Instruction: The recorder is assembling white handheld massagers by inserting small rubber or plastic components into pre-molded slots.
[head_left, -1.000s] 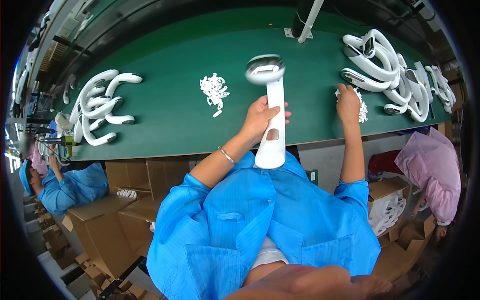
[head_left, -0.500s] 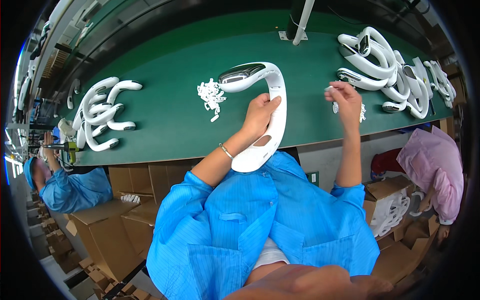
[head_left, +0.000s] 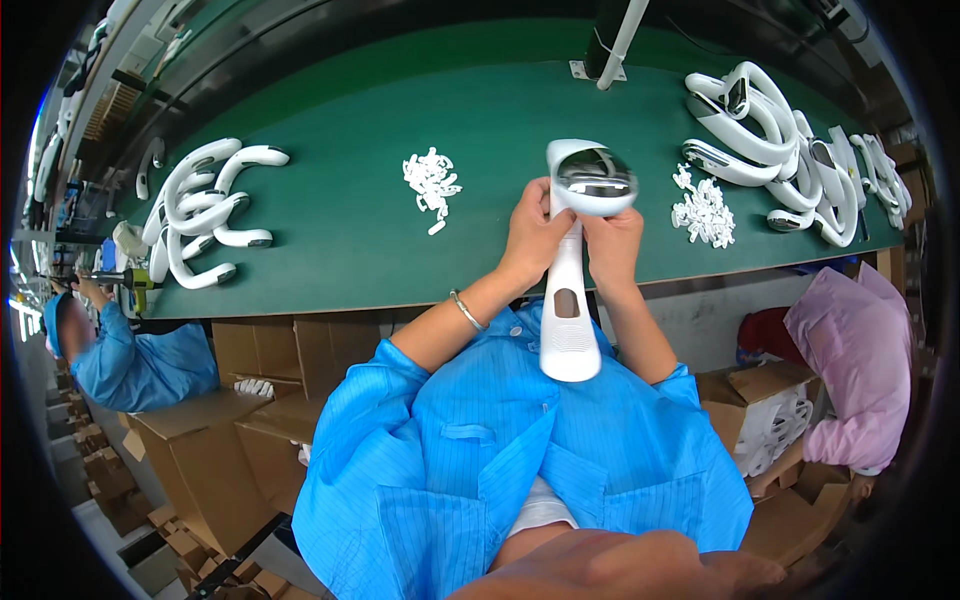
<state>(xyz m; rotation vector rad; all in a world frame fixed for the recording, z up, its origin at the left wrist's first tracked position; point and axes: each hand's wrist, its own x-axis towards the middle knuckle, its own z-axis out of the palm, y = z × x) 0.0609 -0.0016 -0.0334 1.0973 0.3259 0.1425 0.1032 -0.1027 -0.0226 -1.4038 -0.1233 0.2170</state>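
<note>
The right grip [head_left: 612,243], closure unclear, has moved against the white device [head_left: 568,268], its upper half pinched in the left grip [head_left: 535,238].

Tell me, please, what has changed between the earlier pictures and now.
The right grip moved left from the right pile of small white pieces onto the curved white device, whose dark-panelled end swung rightward. Any piece carried is hidden. The left grip kept its hold; the left pile stayed.
</note>
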